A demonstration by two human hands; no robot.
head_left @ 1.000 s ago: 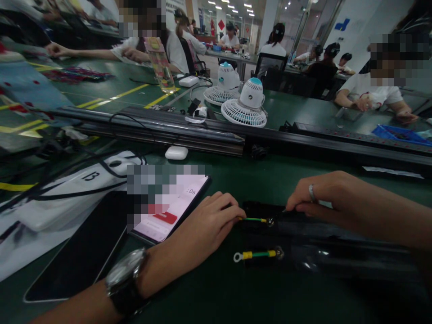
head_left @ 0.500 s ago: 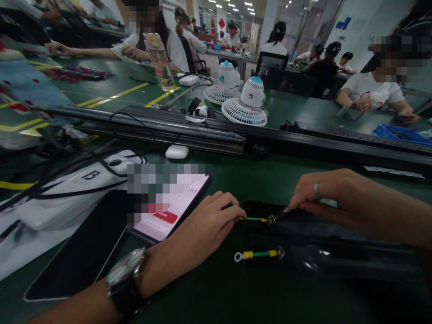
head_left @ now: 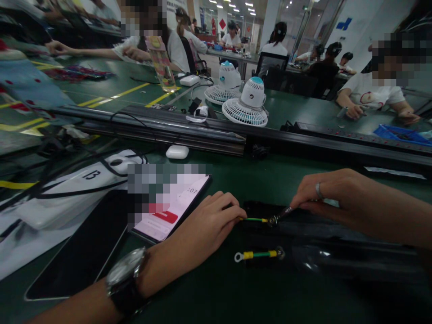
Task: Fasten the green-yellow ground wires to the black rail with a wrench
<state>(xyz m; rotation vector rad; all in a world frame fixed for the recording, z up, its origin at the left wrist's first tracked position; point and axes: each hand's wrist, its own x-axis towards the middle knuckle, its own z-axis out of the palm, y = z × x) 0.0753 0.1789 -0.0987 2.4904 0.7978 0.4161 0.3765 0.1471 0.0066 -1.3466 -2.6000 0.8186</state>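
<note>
At right of centre, the right hand (head_left: 324,193) has its thumb and fingertips closed together on the dark handle of a slim tool (head_left: 283,213). The tool slants down to the left, and its head appears to sit on the small fastener (head_left: 271,221) at the end of the upper green wire (head_left: 254,219). Near the centre of the frame, the left hand (head_left: 216,225) is loosely curled, with thumb and forefinger pinching the other end of that wire; the fingers hide whatever tips it.

The fastener is near the left end of the upper black piece (head_left: 313,227), partly beneath the right forearm. Just below it in the frame, the lower green wire (head_left: 263,254) lies alongside on the lower black piece (head_left: 324,265), its ring terminal (head_left: 238,257) pointing left.

The tool's shallow, angled seat looks to me like the weak spot: tilted further, its head could slip off the fastener and scratch the black surface. If the left pinch loosens, the wire could swing round with turning; pulled hard, it could strain at its yellow crimp.

The phone (head_left: 178,198) lies close beside the left forearm, so a sideways jerk could knock it. Farther up, the white case (head_left: 177,152) and two fans (head_left: 248,105) sit well apart from both hands.
</note>
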